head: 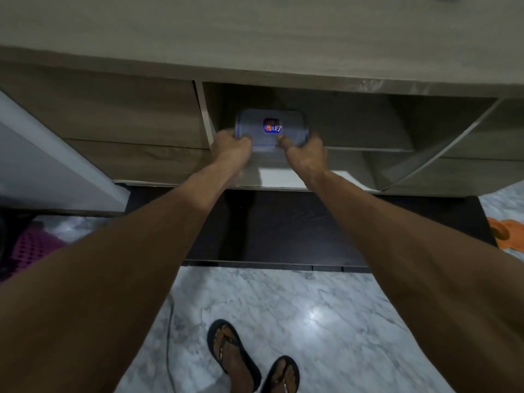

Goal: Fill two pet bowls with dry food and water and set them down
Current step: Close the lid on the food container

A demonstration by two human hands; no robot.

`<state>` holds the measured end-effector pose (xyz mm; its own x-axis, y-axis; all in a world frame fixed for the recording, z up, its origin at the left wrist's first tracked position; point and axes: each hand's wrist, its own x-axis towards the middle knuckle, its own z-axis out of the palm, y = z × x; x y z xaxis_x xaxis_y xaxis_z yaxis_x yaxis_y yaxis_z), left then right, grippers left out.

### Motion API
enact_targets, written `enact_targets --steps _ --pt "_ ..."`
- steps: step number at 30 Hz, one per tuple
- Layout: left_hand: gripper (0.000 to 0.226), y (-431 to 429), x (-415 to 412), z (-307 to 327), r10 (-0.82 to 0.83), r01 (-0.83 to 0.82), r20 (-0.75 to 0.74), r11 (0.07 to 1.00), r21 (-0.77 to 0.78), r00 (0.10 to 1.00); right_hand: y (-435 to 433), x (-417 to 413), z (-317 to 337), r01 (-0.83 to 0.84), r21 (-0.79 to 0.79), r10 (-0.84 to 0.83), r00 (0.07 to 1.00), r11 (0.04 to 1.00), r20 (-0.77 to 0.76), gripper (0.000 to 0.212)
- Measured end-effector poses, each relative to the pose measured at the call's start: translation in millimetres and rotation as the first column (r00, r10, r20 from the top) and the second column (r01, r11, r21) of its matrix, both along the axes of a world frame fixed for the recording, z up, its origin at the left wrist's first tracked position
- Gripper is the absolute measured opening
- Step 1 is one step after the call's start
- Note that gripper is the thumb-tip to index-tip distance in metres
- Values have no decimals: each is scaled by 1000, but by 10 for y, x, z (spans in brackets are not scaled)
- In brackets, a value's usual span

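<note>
At twelve o'clock, our left hand (231, 143) and right hand (304, 148) clamp the lidded, translucent blue plastic container (270, 129) in the cabinet (354, 129); next we likely draw it out level.

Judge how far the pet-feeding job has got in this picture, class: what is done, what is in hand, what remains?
Done: the cabinet door stands open. In hand: the left hand and right hand grip a lidded container on the cabinet shelf. Left: no bowls, food or water show, so filling and setting down both bowls seem to remain.
</note>
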<state>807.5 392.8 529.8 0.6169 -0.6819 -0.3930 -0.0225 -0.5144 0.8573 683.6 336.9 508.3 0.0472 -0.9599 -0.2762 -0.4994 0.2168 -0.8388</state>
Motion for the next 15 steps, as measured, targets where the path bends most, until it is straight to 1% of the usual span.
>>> enact_targets --steps 2,4,5,8,12,15 --pt "36 -116 38 -27 -2 3 36 1000 -12 999 -151 86 -44 -1 -15 0 1000 1000 -21 70" --pt "48 -226 89 -52 1 0 84 1000 -11 996 -304 161 -83 0 -23 -1 999 1000 -32 64" --pt "51 -280 115 -73 -1 2 100 1000 -12 995 -374 196 -102 2 -29 -3 1000 1000 -27 60" --pt "48 -394 194 -128 -4 6 126 1000 -22 992 -539 314 -180 20 -55 -20 1000 998 1 64" --pt "37 -476 270 -209 35 -26 158 998 -55 987 -651 462 -275 59 -121 -55 998 991 36 58" --pt "41 -506 285 -279 43 -30 173 997 -74 984 -692 529 -341 88 -203 -87 996 975 13 56"
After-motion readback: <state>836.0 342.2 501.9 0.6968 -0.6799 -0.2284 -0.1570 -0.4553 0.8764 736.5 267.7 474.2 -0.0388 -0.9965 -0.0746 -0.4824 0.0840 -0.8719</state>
